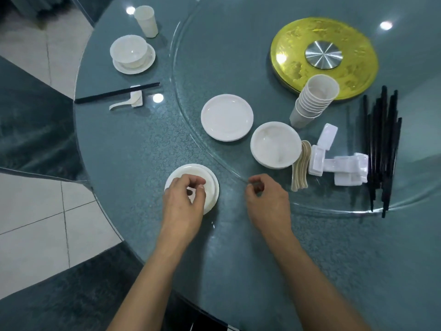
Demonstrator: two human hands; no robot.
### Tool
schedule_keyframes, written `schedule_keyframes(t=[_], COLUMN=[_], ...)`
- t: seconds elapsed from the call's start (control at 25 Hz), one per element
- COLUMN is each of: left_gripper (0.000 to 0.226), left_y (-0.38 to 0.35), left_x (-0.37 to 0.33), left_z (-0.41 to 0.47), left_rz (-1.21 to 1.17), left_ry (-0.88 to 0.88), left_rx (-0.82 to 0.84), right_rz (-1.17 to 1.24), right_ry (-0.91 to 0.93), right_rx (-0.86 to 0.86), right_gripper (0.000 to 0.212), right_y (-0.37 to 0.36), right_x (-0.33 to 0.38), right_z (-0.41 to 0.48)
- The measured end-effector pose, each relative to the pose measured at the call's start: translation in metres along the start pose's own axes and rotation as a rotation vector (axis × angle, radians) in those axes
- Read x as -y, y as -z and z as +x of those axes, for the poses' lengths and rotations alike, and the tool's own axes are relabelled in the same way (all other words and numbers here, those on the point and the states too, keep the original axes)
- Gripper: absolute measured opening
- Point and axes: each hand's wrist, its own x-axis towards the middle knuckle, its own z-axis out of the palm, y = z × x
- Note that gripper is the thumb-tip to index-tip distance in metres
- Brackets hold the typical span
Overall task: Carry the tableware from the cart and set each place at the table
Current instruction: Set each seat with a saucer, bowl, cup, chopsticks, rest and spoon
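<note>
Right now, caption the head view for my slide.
Left hand over a bowl on its plate; right hand curled beside the glass turntable.

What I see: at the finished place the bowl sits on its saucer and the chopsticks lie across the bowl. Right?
No: the bowl sits on its saucer, but the chopsticks lie across the white rest beside it, in the head view.
</note>
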Motion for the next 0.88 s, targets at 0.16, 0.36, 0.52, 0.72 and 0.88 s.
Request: schedule_keyframes(t=[0.16, 0.36, 0.52, 0.72, 0.88], left_gripper=[0.009, 0.009, 0.008, 0.011, 0.011], left_y=[-0.021, -0.05, -0.075, -0.101, -0.116], left_x=[-0.02, -0.043, -0.061, -0.08, -0.09], left_z=[-0.007, -0.017, -0.026, -0.033, -0.033], left_rz=[0.01, 0.026, 0.044, 0.06, 0.095], left_ry=[-0.026, -0.09, -0.14, -0.169, -0.202], left_rx=[0.089, 0.17, 0.244, 0.343, 0.38], right_rz=[0.016, 0.04, 0.061, 0.067, 0.077], right_ry=[-0.046, -0.108, -0.143, -0.171, -0.205], right_rx=[-0.049, -0.118, -0.168, -0.219, -0.236], right_gripper=[0.017, 0.014, 0.011, 0.007, 0.007], right_y=[0.024, 0.055, 0.078, 0.099, 0.111], right_x=[-0.016, -0.041, -0.059, -0.073, -0.078], right_z=[0.0, 0.0, 0.001, 0.005, 0.015])
